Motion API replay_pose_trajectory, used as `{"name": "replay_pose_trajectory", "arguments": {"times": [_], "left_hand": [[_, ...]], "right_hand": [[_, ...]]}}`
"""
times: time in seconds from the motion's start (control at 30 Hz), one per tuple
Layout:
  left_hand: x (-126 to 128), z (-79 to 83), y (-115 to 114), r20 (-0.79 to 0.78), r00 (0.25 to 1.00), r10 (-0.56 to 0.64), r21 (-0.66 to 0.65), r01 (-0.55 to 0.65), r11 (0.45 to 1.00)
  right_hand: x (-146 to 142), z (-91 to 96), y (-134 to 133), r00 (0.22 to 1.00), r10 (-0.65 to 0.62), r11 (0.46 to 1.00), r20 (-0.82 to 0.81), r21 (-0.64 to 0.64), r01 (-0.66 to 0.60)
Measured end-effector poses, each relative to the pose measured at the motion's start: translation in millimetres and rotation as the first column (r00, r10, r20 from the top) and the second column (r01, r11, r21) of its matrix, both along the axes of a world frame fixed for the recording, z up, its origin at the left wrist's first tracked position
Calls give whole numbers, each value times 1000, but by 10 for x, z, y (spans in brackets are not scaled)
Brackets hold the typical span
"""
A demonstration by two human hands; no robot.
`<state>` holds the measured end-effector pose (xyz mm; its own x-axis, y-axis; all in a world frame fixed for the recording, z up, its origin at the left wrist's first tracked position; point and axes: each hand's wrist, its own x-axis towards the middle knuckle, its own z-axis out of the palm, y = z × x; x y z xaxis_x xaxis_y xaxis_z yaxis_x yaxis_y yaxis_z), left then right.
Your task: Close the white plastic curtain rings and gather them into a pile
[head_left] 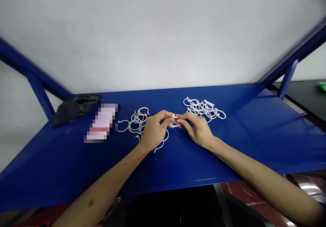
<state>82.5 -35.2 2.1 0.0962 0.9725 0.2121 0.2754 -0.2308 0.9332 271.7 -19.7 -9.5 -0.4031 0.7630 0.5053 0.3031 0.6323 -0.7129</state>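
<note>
Over the middle of a blue shelf [244, 142], my left hand [154, 130] and my right hand [197, 128] meet fingertip to fingertip. Both pinch one small white plastic ring [174, 121] between them. A loose heap of white rings [134, 121] lies under and to the left of my left hand. A second heap of white rings [205, 108] lies just beyond my right hand, towards the wall.
A crumpled black plastic bag [75, 107] lies at the back left of the shelf. A blurred pinkish packet [102, 122] lies beside it. Blue frame struts [287, 79] rise at both back corners against the white wall.
</note>
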Motion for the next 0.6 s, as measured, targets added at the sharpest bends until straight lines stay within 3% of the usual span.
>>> {"name": "replay_pose_trajectory", "arguments": {"times": [0.2, 0.33, 0.4, 0.47, 0.53, 0.6], "left_hand": [[-45, -74, -10, -269, 961, 59, 225, 4, 974], [-150, -75, 87, -518, 853, 66, 334, 130, 934], [-234, -73, 155, -655, 751, 86, 329, 181, 927], [-338, -72, 218, -759, 633, 151, 311, 149, 939], [-438, -67, 264, -835, 509, 208, 285, 78, 955], [-504, -53, 285, -894, 410, 183, 225, 58, 973]], "right_hand": [[54, -84, -5, 982, 38, 978, 183, 196, -75], [47, -22, 71, 967, -33, 970, 251, 242, -30], [90, 71, 141, 961, -146, 954, 233, 292, 74], [198, 160, 235, 929, -317, 908, 189, 344, 240], [368, 206, 355, 855, -491, 839, 165, 355, 413], [558, 195, 491, 770, -609, 778, 189, 331, 534]]}}
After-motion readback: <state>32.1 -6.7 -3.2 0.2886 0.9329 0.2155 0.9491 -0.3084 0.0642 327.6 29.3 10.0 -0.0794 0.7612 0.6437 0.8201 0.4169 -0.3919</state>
